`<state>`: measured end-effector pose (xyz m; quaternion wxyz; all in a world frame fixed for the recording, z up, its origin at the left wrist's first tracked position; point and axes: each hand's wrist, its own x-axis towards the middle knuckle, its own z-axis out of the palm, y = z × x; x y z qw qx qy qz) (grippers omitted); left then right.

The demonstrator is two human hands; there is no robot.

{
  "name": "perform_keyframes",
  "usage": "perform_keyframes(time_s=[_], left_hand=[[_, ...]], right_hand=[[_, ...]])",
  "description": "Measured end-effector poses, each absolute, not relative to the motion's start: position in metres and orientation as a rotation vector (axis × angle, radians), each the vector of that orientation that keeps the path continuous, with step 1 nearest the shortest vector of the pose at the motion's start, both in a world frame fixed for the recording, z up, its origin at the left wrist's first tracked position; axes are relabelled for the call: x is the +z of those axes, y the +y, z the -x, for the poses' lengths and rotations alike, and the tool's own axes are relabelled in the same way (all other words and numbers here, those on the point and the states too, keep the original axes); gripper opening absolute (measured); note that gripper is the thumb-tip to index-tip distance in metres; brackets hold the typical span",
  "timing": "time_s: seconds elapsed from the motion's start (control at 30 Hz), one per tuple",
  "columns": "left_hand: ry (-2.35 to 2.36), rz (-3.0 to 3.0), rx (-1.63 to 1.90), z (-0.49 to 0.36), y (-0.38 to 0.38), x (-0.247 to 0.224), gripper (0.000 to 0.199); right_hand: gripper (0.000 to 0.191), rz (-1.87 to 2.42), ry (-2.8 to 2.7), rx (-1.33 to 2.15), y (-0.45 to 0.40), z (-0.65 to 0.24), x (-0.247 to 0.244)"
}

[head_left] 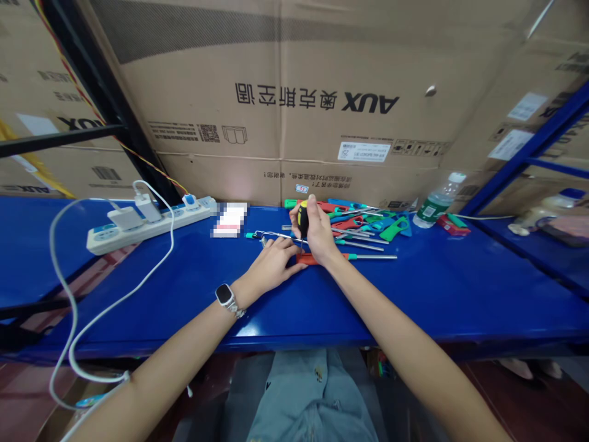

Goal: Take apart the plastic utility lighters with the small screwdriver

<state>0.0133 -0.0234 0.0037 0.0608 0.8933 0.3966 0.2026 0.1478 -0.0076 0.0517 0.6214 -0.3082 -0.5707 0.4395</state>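
Observation:
My right hand [318, 232] is wrapped round the yellow-and-black handle of a screwdriver [302, 219], held upright with its shaft pointing down. Below its tip lies a red long-nosed lighter [307, 259] with a metal barrel stretching right along the blue table. My left hand [275, 264] grips this lighter's left end between thumb and fingers. Whether the screwdriver's tip touches the lighter is too small to tell. Just behind the hands is a heap of red, green and blue lighters [352, 224], some with loose casing parts such as a green piece [394, 228].
A white power strip [151, 227] with plugged-in chargers and a looping white cable stands at the left. A water bottle [435, 201] and a small red box [453, 225] are at the right. Large cardboard boxes [313, 129] wall off the back of the blue table [414, 301].

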Motion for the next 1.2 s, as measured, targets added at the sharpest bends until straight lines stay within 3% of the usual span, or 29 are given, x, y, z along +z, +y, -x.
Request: perform_keyframes(time_s=[0.13,0.3,0.47,0.8,1.03,1.2], left_hand=[[1.203,-2.718,0.597,-0.013,-0.023,0.003,0.024],[1.197,-2.727,0.612,-0.012,-0.023,0.002,0.026],[1.196,-2.747,0.622,-0.012,-0.024,0.002,0.026],[1.202,-2.747,0.616,-0.011,-0.023,0.000,0.025],[1.184,-2.739,0.637,-0.011,-0.023,0.001,0.027],[1.160,-2.744,0.651,-0.011,-0.023,0.001,0.023]], right_hand=[[0.070,0.708,-1.347,1.058,-0.005,-0.152,0.051],[0.050,0.699,-1.454,1.021,-0.009,-0.155,0.034],[0.042,0.673,-1.466,1.025,-0.016,-0.163,0.026],[0.020,0.857,-1.815,0.505,-0.016,-0.180,0.030],[0.025,0.793,-1.664,0.888,-0.019,-0.188,0.032],[0.026,0.735,-1.713,0.861,-0.026,-0.196,0.042]])
